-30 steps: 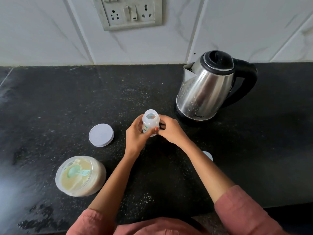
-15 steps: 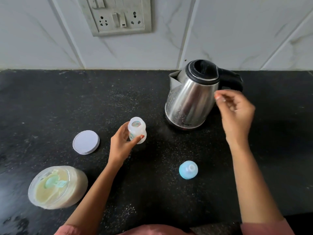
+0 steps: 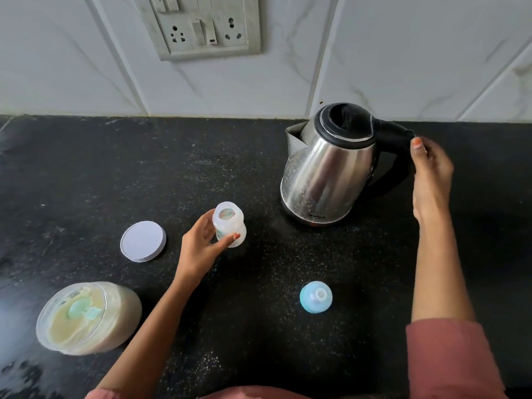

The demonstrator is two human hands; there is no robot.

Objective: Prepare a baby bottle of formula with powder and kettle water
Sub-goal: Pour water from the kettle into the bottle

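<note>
A small clear baby bottle (image 3: 229, 223) stands upright and uncapped on the black counter (image 3: 86, 174). My left hand (image 3: 198, 249) grips its body from the left. The steel kettle (image 3: 325, 174) with a black lid sits behind and to the right of the bottle, spout pointing left. My right hand (image 3: 431, 168) curls round the kettle's black handle, thumb on top. An open jar of pale formula powder (image 3: 109, 321) with a green scoop (image 3: 79, 308) inside sits at the front left.
The jar's white lid (image 3: 143, 241) lies flat left of the bottle. The bottle's blue teat cap (image 3: 315, 297) stands on the counter in front of the kettle. A wall socket panel (image 3: 201, 24) is on the tiled wall behind.
My right hand left the bottle, swung right and took the kettle handle. The blue teat cap came into view on the counter. My left hand kept hold of the bottle.
</note>
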